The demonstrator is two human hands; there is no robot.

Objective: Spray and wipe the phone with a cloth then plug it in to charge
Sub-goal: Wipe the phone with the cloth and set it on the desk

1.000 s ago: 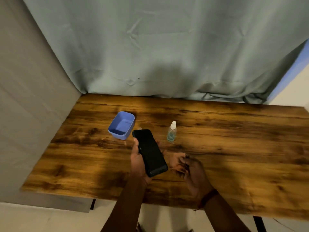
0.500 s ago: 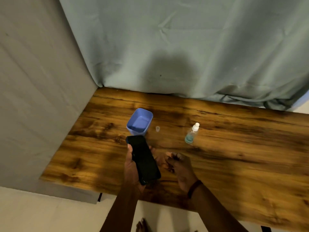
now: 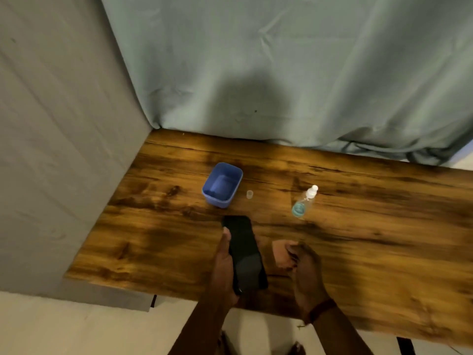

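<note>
My left hand (image 3: pixel 224 262) grips a black phone (image 3: pixel 244 254) by its left edge, screen up, just above the wooden table's (image 3: pixel 384 242) front part. Just right of the phone, my right hand (image 3: pixel 305 270) has its fingers curled round a small brownish cloth (image 3: pixel 282 253); the cloth blends with the wood and looks blurred. A small clear spray bottle (image 3: pixel 303 202) with a white nozzle and a little teal liquid stands farther back on the right, apart from both hands. Its clear cap (image 3: pixel 249 194) sits on the table between the bottle and a blue tub.
An open blue plastic tub (image 3: pixel 222 184) stands just beyond the phone. A grey-green curtain (image 3: pixel 281 73) hangs along the table's back edge and a grey wall (image 3: pixel 58 149) borders the left side. No charger or cable is in view.
The view has swung left, so the table items sit farther right in frame and the small cap has come into sight. Both hands keep their holds on the phone and the cloth.
</note>
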